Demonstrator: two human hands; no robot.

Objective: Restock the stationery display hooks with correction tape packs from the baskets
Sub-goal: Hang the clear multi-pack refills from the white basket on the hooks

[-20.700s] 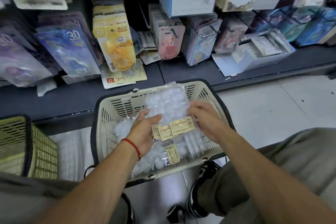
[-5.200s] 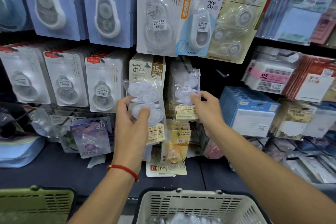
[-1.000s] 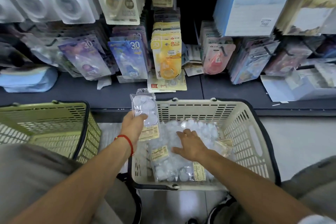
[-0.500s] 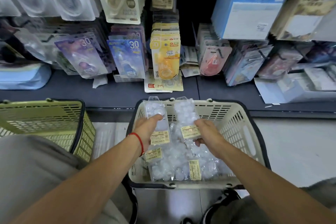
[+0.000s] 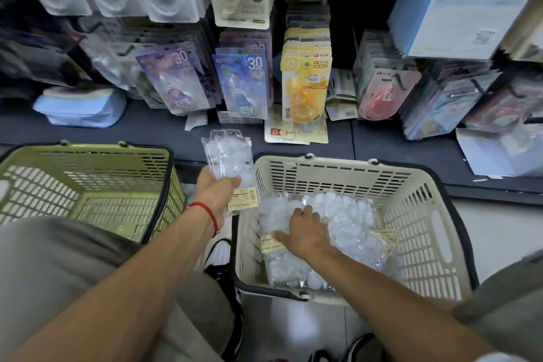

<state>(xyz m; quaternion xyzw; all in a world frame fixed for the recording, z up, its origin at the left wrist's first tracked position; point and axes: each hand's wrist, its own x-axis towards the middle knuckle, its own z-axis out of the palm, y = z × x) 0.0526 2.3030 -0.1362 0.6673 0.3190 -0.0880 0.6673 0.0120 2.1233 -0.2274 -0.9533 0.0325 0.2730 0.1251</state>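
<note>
Dark grey shelf board point(image 5: 141, 129) across the upper half, split by a seam right of centre. On it, at far left, a pale blue soft pouch point(image 5: 80, 109). Near the middle, a scrap of white paper point(image 5: 195, 121), a flat white barcoded card point(image 5: 239, 117) and a flat yellow blister card point(image 5: 295, 132) with red label, lying face up by the front edge. At far right, a white open cardboard box point(image 5: 499, 150). Below the shelf, pale tiled floor point(image 5: 496, 232), carrying a green plastic slatted basket point(image 5: 88, 182) at left and a cream plastic slatted basket point(image 5: 411, 214) at right, just apart.
</note>
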